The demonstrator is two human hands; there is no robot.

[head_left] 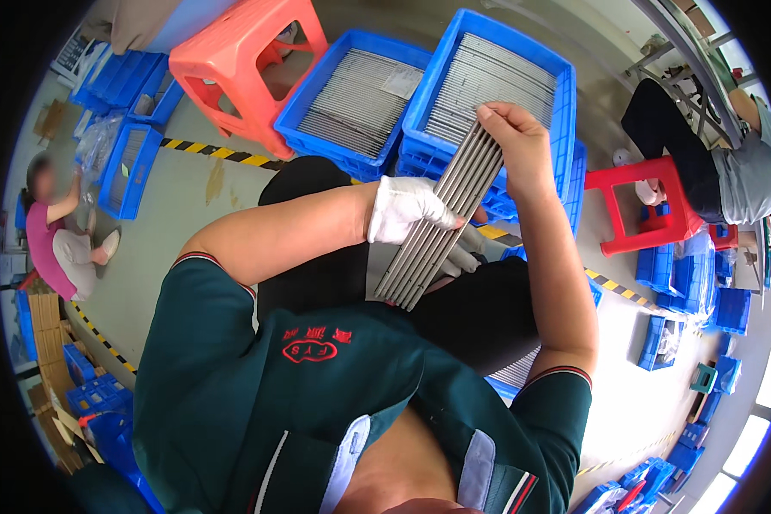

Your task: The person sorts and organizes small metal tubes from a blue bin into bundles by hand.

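A flat row of several slim grey metal rods slants across my lap, its upper end toward the blue crates. My left hand, in a white glove with the thumb tip bare, is closed around the middle of the row. Some of its fingers show beneath the rods. At the upper end, my bare right hand grips the rods with the thumb on top; its other fingers are mostly hidden. Just beyond stands a blue crate filled with similar rods. Left of it, another blue crate also holds rods, with a paper label on them.
An orange-red stool stands by the left crate. On the right, a person sits near a red stool. A person in pink crouches at far left beside blue bins. Black-and-yellow tape marks the floor.
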